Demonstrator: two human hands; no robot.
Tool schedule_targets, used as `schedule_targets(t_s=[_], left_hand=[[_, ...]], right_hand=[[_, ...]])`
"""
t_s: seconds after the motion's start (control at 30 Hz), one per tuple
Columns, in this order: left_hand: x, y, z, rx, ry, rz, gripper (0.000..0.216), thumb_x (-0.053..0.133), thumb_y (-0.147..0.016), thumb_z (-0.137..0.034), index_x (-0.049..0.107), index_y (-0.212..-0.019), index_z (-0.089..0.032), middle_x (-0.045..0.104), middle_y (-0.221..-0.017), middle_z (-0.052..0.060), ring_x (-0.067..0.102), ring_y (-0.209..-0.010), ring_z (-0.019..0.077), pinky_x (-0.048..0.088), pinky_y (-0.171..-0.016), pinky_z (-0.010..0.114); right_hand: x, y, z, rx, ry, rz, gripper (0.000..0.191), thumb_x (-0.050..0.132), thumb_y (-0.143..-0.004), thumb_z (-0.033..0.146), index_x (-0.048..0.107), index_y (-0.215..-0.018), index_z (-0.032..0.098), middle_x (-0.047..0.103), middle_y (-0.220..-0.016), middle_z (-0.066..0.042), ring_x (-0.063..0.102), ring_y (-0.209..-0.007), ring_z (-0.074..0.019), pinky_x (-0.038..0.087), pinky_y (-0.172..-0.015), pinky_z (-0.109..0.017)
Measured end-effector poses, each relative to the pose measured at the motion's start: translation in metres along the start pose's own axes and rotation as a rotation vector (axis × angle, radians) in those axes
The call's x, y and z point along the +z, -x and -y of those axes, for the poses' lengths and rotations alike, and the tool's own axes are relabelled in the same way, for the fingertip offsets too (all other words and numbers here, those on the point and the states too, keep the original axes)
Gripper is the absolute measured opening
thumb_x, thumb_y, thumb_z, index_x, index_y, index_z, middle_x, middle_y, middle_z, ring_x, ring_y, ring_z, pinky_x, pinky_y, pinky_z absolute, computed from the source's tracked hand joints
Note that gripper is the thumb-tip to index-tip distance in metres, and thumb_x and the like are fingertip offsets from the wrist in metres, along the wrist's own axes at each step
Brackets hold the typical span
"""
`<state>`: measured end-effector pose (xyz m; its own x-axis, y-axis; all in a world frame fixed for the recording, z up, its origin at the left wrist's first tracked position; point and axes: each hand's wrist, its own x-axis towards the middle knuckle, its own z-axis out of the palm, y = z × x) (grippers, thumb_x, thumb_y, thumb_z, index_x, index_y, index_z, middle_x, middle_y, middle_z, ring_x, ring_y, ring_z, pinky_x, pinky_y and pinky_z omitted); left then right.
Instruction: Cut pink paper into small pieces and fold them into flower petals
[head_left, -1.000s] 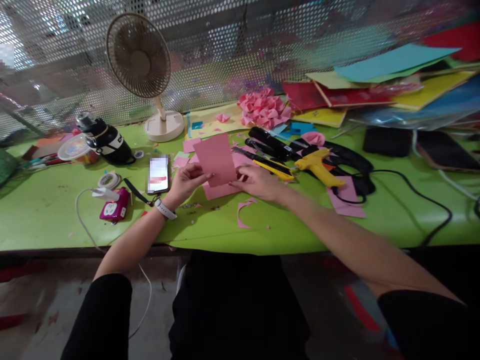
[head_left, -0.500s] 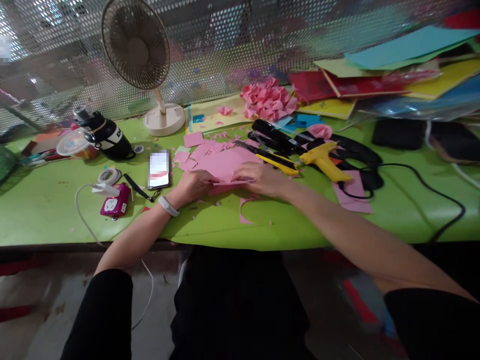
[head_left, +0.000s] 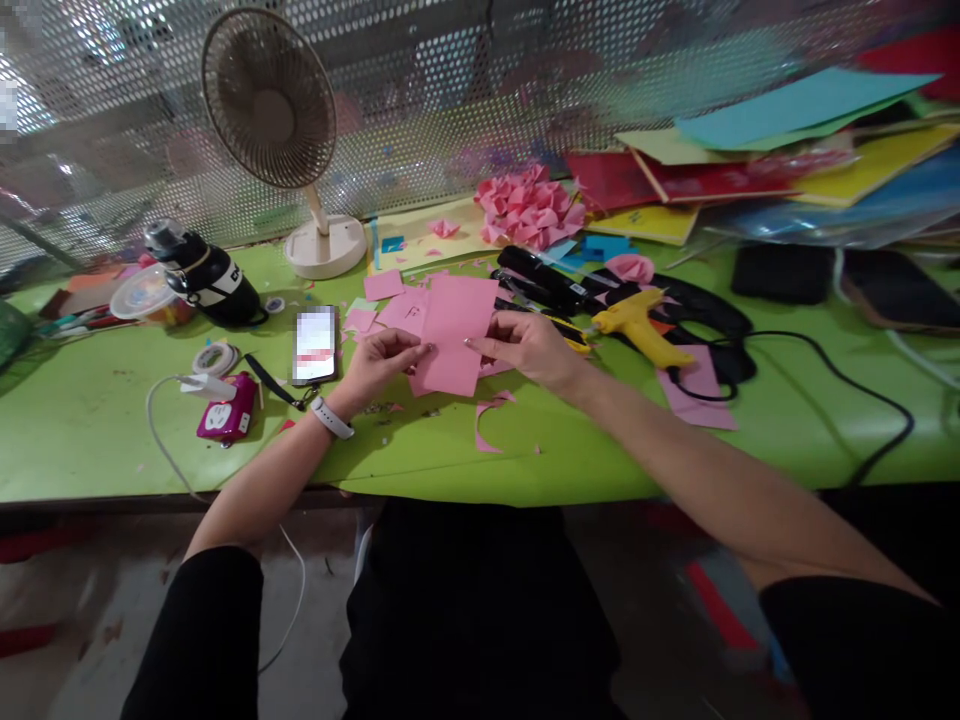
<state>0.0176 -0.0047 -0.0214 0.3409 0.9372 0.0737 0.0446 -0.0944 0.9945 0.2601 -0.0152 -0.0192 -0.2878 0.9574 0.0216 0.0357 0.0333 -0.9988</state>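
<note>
A pink paper sheet (head_left: 454,335) is held up just above the green table (head_left: 112,440), tilted toward me. My left hand (head_left: 379,365), with a white watch on the wrist, pinches the sheet's left edge. On the right edge, my right hand (head_left: 529,350) pinches it between thumb and fingers. More pink sheets and scraps (head_left: 390,305) lie on the table under and behind the held sheet. A curved pink offcut (head_left: 487,425) lies near the table's front edge.
A yellow glue gun (head_left: 641,330) with a black cable, black tools and a yellow-black cutter (head_left: 559,335) lie right of my hands. A phone (head_left: 315,345), a pink device, a black bottle and a fan (head_left: 274,105) stand left. Pink paper flowers (head_left: 529,205) and coloured card stacks sit behind.
Half a second ago both hands pressed the pink paper flat on the table; now they have lifted one sheet up off the pile, holding it by both edges.
</note>
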Motion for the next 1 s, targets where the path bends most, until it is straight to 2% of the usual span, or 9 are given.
schedule_targets(t_s=[0.1,0.2,0.3,0.4,0.53,0.63,0.7,0.8,1.0], left_hand=[[0.003,0.002,-0.004,0.06,-0.02,-0.073,0.041,0.081,-0.077,-0.052,0.072,-0.094,-0.016,0.072,-0.084,0.002,0.065,-0.073,0.0093,0.054,-0.067,0.021],[0.005,0.006,-0.011,0.096,-0.021,-0.186,0.046,0.072,-0.085,-0.058,0.07,-0.105,-0.017,0.07,-0.076,0.002,0.066,-0.071,0.01,0.05,-0.064,0.02],[0.007,0.009,-0.016,-0.091,0.086,-0.102,0.061,0.058,-0.091,-0.067,0.066,-0.126,-0.017,0.065,-0.063,0.0,0.066,-0.062,0.0131,0.048,-0.058,0.023],[0.01,0.008,-0.013,-0.293,0.299,-0.005,0.071,0.06,-0.09,-0.067,0.055,-0.141,-0.019,0.067,-0.068,0.0,0.069,-0.065,0.0157,0.054,-0.065,0.027],[0.013,0.006,-0.005,-0.304,0.471,-0.038,0.067,0.083,-0.079,-0.035,0.054,-0.138,-0.022,0.076,-0.102,0.005,0.072,-0.086,0.0149,0.058,-0.079,0.028],[0.014,0.007,-0.003,-0.248,0.511,-0.025,0.057,0.085,-0.076,-0.023,0.059,-0.126,-0.021,0.075,-0.107,0.004,0.071,-0.087,0.0122,0.059,-0.08,0.025],[0.013,0.007,-0.002,-0.215,0.511,0.003,0.051,0.085,-0.076,-0.025,0.061,-0.121,-0.021,0.076,-0.104,0.004,0.072,-0.084,0.0117,0.059,-0.077,0.024],[0.014,0.006,0.002,-0.165,0.495,0.033,0.047,0.086,-0.076,-0.03,0.064,-0.116,-0.019,0.076,-0.105,0.004,0.073,-0.087,0.0135,0.06,-0.078,0.024],[0.014,0.003,0.012,-0.141,0.464,0.076,0.052,0.086,-0.073,-0.03,0.066,-0.12,-0.021,0.076,-0.109,0.005,0.073,-0.106,0.0207,0.059,-0.095,0.033]], right_hand=[[-0.002,-0.004,-0.006,-0.125,0.112,-0.128,0.044,0.082,-0.071,0.061,0.069,-0.079,0.02,0.069,-0.082,-0.006,0.065,-0.075,-0.0209,0.058,-0.07,-0.039],[-0.007,-0.004,-0.01,-0.41,0.337,-0.281,0.032,0.074,-0.084,0.055,0.074,-0.083,0.023,0.07,-0.093,-0.009,0.066,-0.089,-0.0255,0.056,-0.081,-0.043],[-0.012,0.002,-0.011,-0.618,0.605,-0.332,0.024,0.063,-0.094,0.046,0.079,-0.096,0.029,0.069,-0.102,-0.01,0.064,-0.102,-0.0283,0.053,-0.091,-0.047],[-0.015,0.008,-0.011,-0.701,0.812,-0.238,0.025,0.057,-0.098,0.04,0.081,-0.101,0.032,0.071,-0.103,-0.009,0.064,-0.102,-0.0283,0.052,-0.093,-0.047],[-0.014,0.011,-0.014,-0.828,0.967,-0.02,0.028,0.053,-0.101,0.037,0.08,-0.11,0.033,0.073,-0.117,-0.008,0.064,-0.109,-0.0279,0.049,-0.096,-0.046],[-0.008,0.011,-0.016,-0.837,1.03,0.026,0.028,0.053,-0.101,0.029,0.078,-0.114,0.033,0.071,-0.124,-0.008,0.061,-0.118,-0.0273,0.047,-0.101,-0.046],[-0.004,0.01,-0.017,-0.853,1.028,0.041,0.026,0.057,-0.099,0.028,0.078,-0.114,0.033,0.069,-0.13,-0.008,0.058,-0.124,-0.0281,0.044,-0.105,-0.048],[0.001,0.008,-0.018,-0.847,0.915,0.045,0.02,0.064,-0.095,0.035,0.078,-0.109,0.032,0.062,-0.139,-0.008,0.054,-0.13,-0.0314,0.043,-0.108,-0.053],[0.008,0.006,-0.015,-0.59,0.568,-0.176,0.027,0.068,-0.091,0.051,0.075,-0.097,0.026,0.059,-0.137,-0.011,0.053,-0.133,-0.0334,0.047,-0.108,-0.056]])
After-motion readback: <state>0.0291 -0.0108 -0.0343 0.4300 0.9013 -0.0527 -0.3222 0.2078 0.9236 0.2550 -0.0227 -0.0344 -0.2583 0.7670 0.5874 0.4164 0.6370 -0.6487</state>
